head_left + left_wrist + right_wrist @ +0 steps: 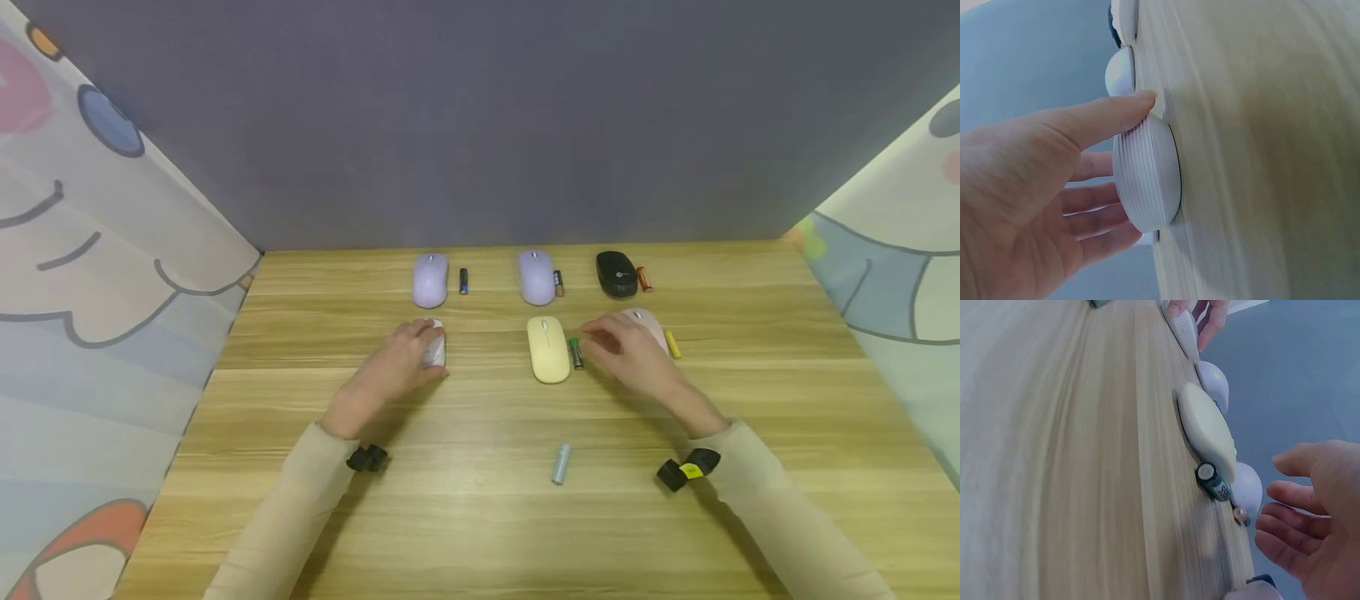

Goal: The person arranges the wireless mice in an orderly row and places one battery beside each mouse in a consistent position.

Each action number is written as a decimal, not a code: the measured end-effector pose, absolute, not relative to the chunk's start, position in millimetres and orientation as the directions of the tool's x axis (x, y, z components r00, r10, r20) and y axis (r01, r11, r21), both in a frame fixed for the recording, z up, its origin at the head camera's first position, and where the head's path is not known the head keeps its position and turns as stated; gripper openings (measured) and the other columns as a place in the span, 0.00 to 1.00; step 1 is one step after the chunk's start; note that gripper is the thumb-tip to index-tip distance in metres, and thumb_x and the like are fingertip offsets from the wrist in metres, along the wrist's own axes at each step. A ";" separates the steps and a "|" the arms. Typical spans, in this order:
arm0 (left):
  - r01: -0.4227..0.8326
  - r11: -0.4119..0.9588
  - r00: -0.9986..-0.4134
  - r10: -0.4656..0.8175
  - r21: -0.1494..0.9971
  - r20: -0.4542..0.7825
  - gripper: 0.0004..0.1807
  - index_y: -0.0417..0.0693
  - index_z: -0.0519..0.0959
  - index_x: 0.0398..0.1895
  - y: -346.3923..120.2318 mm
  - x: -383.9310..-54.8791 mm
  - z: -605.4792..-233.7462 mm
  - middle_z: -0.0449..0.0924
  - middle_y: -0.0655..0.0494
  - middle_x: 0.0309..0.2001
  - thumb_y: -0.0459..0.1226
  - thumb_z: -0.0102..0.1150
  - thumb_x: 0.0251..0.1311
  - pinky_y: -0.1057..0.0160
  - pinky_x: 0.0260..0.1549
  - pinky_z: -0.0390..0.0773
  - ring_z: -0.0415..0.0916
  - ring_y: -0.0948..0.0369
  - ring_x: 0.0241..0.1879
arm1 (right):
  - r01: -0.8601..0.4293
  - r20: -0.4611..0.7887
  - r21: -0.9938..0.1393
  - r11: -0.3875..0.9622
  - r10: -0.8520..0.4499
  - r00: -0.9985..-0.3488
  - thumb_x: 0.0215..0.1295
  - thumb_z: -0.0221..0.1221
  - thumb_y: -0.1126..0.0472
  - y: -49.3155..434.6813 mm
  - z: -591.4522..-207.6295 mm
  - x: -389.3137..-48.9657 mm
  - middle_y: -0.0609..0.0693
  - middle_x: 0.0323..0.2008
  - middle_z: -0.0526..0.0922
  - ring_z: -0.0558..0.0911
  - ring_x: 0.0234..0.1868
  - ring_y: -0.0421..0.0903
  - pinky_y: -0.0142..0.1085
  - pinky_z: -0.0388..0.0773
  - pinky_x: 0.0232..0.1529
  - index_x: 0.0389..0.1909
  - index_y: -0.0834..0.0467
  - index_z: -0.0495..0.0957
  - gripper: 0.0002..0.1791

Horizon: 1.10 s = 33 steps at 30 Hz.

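Observation:
My left hand (386, 367) grips a white computer mouse (1146, 175) by its sides, thumb at the near end and fingers along the far side. Part of that mouse is hidden under the hand in the head view. My right hand (633, 357) hovers with nothing in it, fingers loosely bent, just right of a dark battery with a green end (576, 353). This battery lies beside a yellow mouse (550, 354). Beneath and behind the right hand, a pale pink mouse (651, 323) is partly covered, with a yellow battery (672, 344) at its right.
Along the back of the wooden table (465, 533) sit two lavender mice, one at left (430, 282) and one mid-row (536, 279), and a black mouse (617, 275). Each has a battery at its right. A light blue battery (561, 464) lies nearer the front, between the forearms.

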<state>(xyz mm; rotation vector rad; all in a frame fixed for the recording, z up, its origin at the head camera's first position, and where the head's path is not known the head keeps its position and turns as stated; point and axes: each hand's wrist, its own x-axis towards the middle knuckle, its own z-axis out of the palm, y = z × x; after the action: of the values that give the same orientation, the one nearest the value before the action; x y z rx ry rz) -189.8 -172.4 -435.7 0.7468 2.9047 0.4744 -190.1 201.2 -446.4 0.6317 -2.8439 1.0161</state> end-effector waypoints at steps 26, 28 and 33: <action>0.580 0.804 -0.814 0.579 0.130 0.045 0.36 0.35 0.74 0.67 -150.8 -170.7 -421.9 0.71 0.33 0.69 0.47 0.72 0.63 0.41 0.67 0.74 0.71 0.39 0.69 | -0.436 0.361 -0.575 0.692 -0.264 -0.894 0.66 0.66 0.68 237.4 -455.1 -190.2 0.63 0.51 0.80 0.75 0.57 0.64 0.62 0.70 0.61 0.50 0.67 0.82 0.13; 0.602 0.790 -0.798 0.599 0.119 0.062 0.35 0.35 0.74 0.67 -145.7 -166.9 -419.2 0.71 0.34 0.69 0.47 0.72 0.63 0.43 0.68 0.74 0.72 0.40 0.68 | -0.433 0.362 -0.579 0.691 -0.259 -0.896 0.66 0.65 0.68 239.3 -455.4 -190.2 0.64 0.52 0.79 0.74 0.58 0.65 0.62 0.69 0.62 0.51 0.68 0.81 0.14; 0.647 0.754 -0.762 0.645 0.113 0.057 0.35 0.36 0.75 0.67 -132.2 -156.4 -412.4 0.71 0.35 0.69 0.46 0.73 0.62 0.45 0.70 0.72 0.71 0.40 0.68 | -0.424 0.360 -0.582 0.694 -0.248 -0.899 0.66 0.65 0.67 242.4 -456.5 -190.3 0.66 0.54 0.78 0.71 0.60 0.67 0.62 0.68 0.61 0.53 0.69 0.80 0.17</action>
<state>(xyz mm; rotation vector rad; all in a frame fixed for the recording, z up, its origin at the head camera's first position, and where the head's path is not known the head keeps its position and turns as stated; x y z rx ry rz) -156.4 -132.2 -412.4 1.0885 2.9557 0.1990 -190.3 242.4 -456.5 0.5370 -2.6519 1.0039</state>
